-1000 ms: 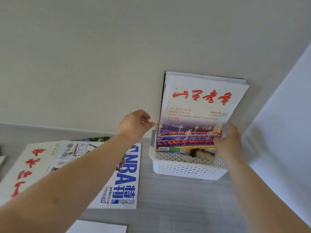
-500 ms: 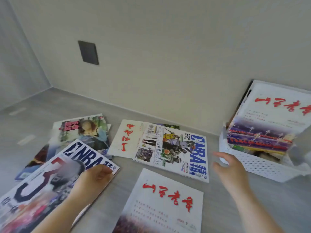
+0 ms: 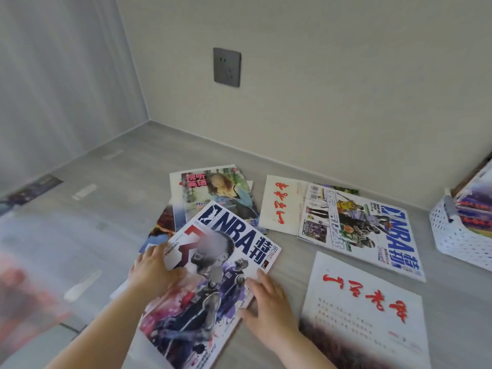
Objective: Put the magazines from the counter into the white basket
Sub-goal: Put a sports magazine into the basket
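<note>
Several magazines lie spread on the grey counter point(image 3: 119, 166). My left hand point(image 3: 155, 270) grips the left edge of an NBA magazine point(image 3: 213, 278) with players on its cover. At that magazine's right edge, my right hand point(image 3: 266, 296) touches it with spread fingers. Behind it lie a language magazine point(image 3: 218, 193), a white magazine with red calligraphy point(image 3: 279, 206) and a second NBA magazine point(image 3: 367, 230). Another red-calligraphy magazine point(image 3: 364, 304) lies at the front right. The white basket point(image 3: 452, 238) stands at the far right edge with magazines point(image 3: 476, 209) upright in it.
A grey wall socket point(image 3: 226, 67) sits on the back wall above the counter. The glossy left wall meets the back wall in a corner. A dark magazine point(image 3: 162, 225) pokes out from under the pile at the left.
Both hands left the magazine in the basket and swung left with my view. My left hand took the NBA magazine's left edge, and my right hand came onto its right edge.
</note>
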Demonstrator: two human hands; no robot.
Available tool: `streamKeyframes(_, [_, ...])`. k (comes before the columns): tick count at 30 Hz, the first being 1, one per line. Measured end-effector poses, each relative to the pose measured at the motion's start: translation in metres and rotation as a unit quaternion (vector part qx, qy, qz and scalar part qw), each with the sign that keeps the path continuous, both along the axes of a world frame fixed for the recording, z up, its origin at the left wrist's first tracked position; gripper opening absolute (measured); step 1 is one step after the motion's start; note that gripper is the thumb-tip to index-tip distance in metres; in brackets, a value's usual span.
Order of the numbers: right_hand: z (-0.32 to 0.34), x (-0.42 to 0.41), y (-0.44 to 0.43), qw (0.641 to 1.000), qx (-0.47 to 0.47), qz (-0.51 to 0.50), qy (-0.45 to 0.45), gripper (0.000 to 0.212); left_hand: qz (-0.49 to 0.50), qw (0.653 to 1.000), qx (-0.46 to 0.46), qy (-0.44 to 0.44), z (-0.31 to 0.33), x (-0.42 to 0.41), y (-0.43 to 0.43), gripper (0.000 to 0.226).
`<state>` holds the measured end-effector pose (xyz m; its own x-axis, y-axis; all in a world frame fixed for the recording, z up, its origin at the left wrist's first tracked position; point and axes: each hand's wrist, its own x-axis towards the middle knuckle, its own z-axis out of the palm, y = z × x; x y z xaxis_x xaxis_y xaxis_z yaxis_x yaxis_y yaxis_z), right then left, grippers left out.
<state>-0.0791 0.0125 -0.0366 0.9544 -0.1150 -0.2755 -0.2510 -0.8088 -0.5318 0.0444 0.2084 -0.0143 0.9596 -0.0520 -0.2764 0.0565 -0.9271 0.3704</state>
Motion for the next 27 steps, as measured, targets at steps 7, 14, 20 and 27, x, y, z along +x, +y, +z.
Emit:
streamKeyframes(7, [0.001,0.009,0.011,0.952,0.172,-0.235,-0.097,0.053,-0.016,1.0,-0.014,0.02,0.007,0.022,0.005,0.065])
streamKeyframes(14, [0.006,0.031,-0.003,0.791,0.423,-0.435,-0.079,0.028,-0.019,0.961,-0.274,-0.024,0.007,0.012,0.022,0.02])
streamKeyframes(20, [0.03,0.027,-0.014,0.845,0.394,-0.348,-0.099,0.015,0.006,0.934,-0.356,-0.02,0.022,0.006,0.019,0.029])
streamKeyframes(27, [0.1,0.009,-0.072,0.901,0.267,-0.258,-0.225,0.024,-0.084,0.928,-0.361,-0.044,0.071,0.003,-0.033,0.025])
